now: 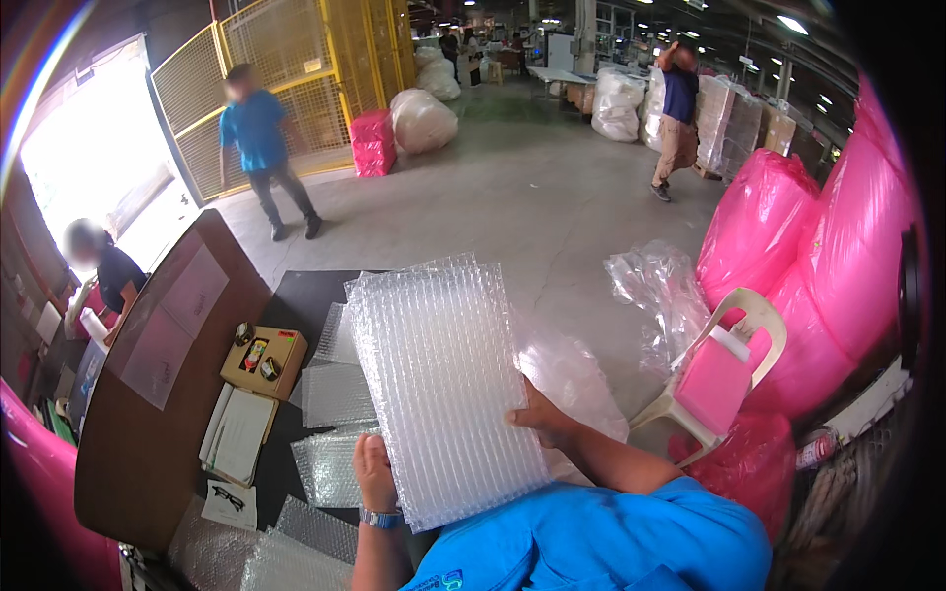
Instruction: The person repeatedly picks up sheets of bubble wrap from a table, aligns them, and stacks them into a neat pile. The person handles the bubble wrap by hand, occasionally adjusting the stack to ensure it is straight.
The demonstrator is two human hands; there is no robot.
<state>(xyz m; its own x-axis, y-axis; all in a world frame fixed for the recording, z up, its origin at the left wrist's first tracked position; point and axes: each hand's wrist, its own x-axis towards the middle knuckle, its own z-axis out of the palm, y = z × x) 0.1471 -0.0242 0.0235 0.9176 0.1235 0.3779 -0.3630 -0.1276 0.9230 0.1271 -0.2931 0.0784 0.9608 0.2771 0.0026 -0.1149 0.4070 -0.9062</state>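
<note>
Head-worn fisheye, angled down, close

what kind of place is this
Most likely a warehouse or packing floor: big pink plastic-wrapped bundles, a yellow mesh cage, wrapped pallets, and a stack of bubble wrap sheets held in both hands.

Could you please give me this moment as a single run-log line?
left hand: grips lower edge of bubble wrap stack | right hand: holds its right edge | stack: raised over dark table | cardboard box: to the left
</note>
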